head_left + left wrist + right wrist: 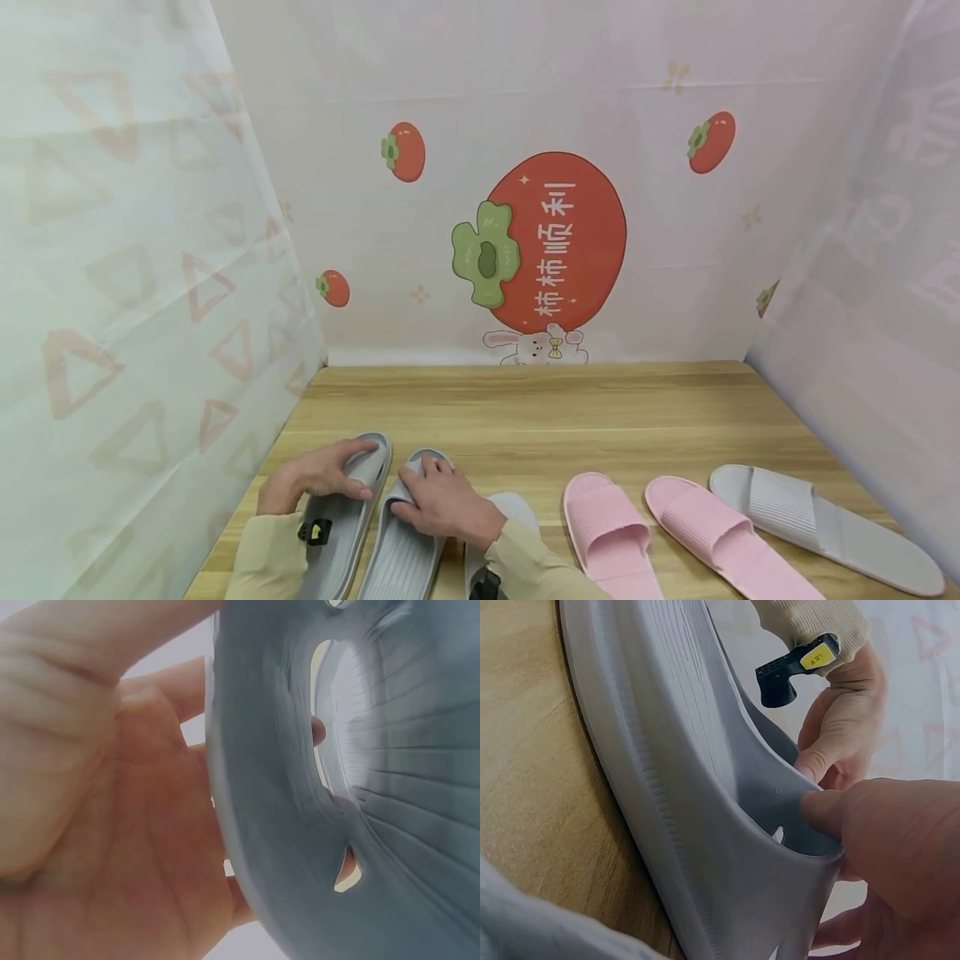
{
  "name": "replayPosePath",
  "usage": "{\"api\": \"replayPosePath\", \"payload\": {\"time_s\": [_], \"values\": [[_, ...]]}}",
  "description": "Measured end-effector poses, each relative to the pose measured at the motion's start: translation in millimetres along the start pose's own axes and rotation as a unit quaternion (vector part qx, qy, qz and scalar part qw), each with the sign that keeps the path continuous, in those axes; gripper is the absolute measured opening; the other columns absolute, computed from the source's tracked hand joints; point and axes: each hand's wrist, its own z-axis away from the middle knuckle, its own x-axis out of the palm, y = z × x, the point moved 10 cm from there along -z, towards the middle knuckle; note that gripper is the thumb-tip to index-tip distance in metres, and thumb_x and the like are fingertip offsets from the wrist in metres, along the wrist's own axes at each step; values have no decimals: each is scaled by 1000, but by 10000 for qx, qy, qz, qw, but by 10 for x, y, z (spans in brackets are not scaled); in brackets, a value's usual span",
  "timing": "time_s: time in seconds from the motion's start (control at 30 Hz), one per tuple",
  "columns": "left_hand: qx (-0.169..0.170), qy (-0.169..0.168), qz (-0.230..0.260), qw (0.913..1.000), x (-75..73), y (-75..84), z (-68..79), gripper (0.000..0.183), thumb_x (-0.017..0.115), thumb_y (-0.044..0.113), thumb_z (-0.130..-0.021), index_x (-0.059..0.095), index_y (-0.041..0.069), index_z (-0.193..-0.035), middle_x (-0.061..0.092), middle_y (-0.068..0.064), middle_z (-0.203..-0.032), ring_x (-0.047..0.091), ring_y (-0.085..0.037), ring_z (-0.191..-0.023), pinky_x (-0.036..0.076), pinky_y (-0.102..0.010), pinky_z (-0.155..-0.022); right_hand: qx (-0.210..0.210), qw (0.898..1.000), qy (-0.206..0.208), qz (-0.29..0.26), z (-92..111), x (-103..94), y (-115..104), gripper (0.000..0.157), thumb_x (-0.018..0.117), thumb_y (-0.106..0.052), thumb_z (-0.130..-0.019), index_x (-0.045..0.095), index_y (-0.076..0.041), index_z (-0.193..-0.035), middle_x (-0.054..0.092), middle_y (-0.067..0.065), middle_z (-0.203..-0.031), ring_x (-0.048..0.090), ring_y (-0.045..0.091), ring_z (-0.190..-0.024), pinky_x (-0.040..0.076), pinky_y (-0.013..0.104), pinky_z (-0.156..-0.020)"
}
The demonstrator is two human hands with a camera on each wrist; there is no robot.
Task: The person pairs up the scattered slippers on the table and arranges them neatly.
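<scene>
Two darker grey slippers lie side by side at the left of the table, toes pointing away. My left hand (326,473) grips the leftmost slipper (330,537) by its strap; in the left wrist view, thumb and fingers lie on either side of the strap (259,780), which has cut-out holes. On the second slipper (397,560), my right hand (448,500) pinches the strap, its thumb over the strap's edge in the right wrist view, where that slipper (697,810) fills the middle.
A pale grey slipper (517,507) lies partly under my right forearm. Two pink slippers (606,512) (697,518) sit right of it, and another pale grey slipper (783,504) lies slanted at the far right. Printed sheets (360,208) wall the wooden table (540,408) at back and sides.
</scene>
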Motion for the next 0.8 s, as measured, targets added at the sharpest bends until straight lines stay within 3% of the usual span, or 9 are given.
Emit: {"api": "replayPosePath", "payload": {"time_s": [0.23, 0.53, 0.8], "values": [[77, -25, -195, 9998, -29, -3, 2, 87, 81, 39, -79, 42, -2, -145, 43, -33, -143, 47, -45, -125, 41, -56, -97, 50, 10000, 37, 18, -32, -13, 5, 57, 43, -56, -99, 45, -24, -146, 52, 13, -140, 50, 35, -127, 47, 49, -98], [-121, -2, -104, 9999, -20, -42, 17, 80, 83, 29, -78, 46, 0, -143, 47, -28, -140, 52, -33, -111, 42, -50, -91, 33, 9998, 27, -210, -48, 4, 23, 59, 47, -58, -97, 47, -24, -145, 53, 13, -140, 48, 37, -129, 45, 52, -98], [-347, 97, -254, 9990, -56, -46, 26, 76, 85, 25, -75, 51, 4, -140, 53, -23, -134, 53, -28, -105, 44, -48, -88, -123, 9992, 349, -135, -31, -99, -7, 55, 51, -54, -97, 51, -22, -141, 56, 13, -135, 50, 34, -125, 47, 48, -95]]}}
